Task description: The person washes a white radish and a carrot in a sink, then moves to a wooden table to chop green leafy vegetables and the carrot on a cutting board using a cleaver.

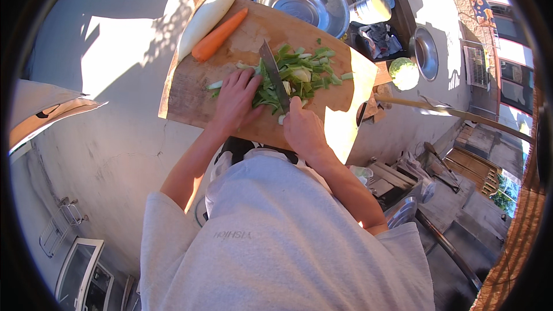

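On a wooden cutting board (pixel 196 95) lies a heap of chopped leafy greens (pixel 314 68). My right hand (pixel 305 129) is closed round the handle of a kitchen knife (pixel 273 75), whose dark blade points away from me across the greens. Just left of the blade, my left hand (pixel 237 95) presses down on the uncut greens, its fingers bent over them and a pale stalk (pixel 214 85) sticking out beside it. A white radish (pixel 207 18) and an orange carrot (pixel 220 35) rest side by side at the board's far left.
Behind the board stands a wide steel basin (pixel 302 0). Jars and tubs (pixel 370 9) sit at the far right, near a black container (pixel 380 40). A pale green cabbage (pixel 404 73) lies right of the board, by a smaller steel bowl (pixel 426 53). A long wooden pole (pixel 455 113) extends rightward.
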Demonstrator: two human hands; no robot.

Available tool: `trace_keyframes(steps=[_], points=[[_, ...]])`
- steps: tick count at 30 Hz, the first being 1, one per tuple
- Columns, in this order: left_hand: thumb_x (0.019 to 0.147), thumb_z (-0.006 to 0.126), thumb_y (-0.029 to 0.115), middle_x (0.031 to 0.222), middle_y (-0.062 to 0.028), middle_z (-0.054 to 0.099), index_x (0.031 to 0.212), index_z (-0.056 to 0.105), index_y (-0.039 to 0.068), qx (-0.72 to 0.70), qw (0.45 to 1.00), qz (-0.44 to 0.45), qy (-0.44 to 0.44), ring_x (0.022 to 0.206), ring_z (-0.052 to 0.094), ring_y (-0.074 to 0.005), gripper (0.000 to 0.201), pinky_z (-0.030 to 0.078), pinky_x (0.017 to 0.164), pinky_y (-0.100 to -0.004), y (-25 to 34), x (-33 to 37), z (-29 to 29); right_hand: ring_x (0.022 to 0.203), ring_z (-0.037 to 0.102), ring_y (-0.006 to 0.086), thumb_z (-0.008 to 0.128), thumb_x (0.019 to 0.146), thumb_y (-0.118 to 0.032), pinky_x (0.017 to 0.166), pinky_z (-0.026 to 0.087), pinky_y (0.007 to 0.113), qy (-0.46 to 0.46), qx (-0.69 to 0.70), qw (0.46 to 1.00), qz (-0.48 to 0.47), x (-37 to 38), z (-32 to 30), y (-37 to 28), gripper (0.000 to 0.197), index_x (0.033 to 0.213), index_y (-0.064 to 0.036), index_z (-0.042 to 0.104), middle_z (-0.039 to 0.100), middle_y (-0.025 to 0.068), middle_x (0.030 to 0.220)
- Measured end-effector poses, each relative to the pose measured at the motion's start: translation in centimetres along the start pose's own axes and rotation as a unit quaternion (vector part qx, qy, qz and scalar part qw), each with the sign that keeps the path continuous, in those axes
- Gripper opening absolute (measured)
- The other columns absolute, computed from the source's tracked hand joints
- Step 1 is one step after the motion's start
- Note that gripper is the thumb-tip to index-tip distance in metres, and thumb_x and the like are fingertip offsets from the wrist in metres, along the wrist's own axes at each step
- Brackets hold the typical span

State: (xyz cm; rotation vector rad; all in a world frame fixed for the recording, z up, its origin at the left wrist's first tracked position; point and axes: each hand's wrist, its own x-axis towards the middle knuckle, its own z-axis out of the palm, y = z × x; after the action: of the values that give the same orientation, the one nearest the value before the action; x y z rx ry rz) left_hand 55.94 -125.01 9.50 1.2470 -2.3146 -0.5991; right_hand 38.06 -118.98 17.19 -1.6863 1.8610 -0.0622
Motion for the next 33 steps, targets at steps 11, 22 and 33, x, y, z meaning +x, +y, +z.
trace_keyframes(steps=[11, 22, 33], points=[[0.065, 0.078, 0.017, 0.119, -0.0117, 0.056, 0.115, 0.06, 0.006, -0.047, 0.997, -0.023, 0.05, 0.115, 0.051, -0.0331, 0.055, 0.043, 0.098, -0.0425, 0.1, 0.2, 0.9, 0.068, 0.061, 0.0482, 0.052, 0.091, -0.01, 0.061, 0.046, 0.054, 0.088, 0.117, 0.987, -0.058, 6.4, 2.4, 2.2, 0.017, 0.097, 0.0033, 0.042, 0.062, 0.0274, 0.071], [0.066, 0.083, 0.02, 0.122, -0.0156, 0.055, 0.13, 0.05, 0.004, -0.048, 0.99, -0.095, 0.097, 0.116, 0.052, -0.0341, 0.074, 0.042, 0.1, -0.0438, 0.8, 0.9, 1.8, 0.066, 0.061, 0.0464, 0.052, 0.091, -0.013, 0.062, 0.046, 0.055, 0.09, 0.112, 0.988, -0.06, 1.6, -2.3, 0.5, 0.016, 0.098, 0.0009, 0.046, 0.062, 0.0252, 0.067], [0.066, 0.079, 0.027, 0.135, -0.0204, 0.045, 0.136, 0.043, -0.005, 0.014, 0.995, -0.075, 0.056, 0.126, 0.042, -0.0378, 0.085, 0.034, 0.108, -0.0484, -0.8, -2.6, 1.5, 0.069, 0.059, 0.0514, 0.052, 0.091, -0.012, 0.063, 0.046, 0.057, -0.043, 0.031, 0.998, -0.023, 1.5, 0.0, -1.2, 0.02, 0.093, 0.0052, 0.042, 0.06, 0.0299, 0.069]])
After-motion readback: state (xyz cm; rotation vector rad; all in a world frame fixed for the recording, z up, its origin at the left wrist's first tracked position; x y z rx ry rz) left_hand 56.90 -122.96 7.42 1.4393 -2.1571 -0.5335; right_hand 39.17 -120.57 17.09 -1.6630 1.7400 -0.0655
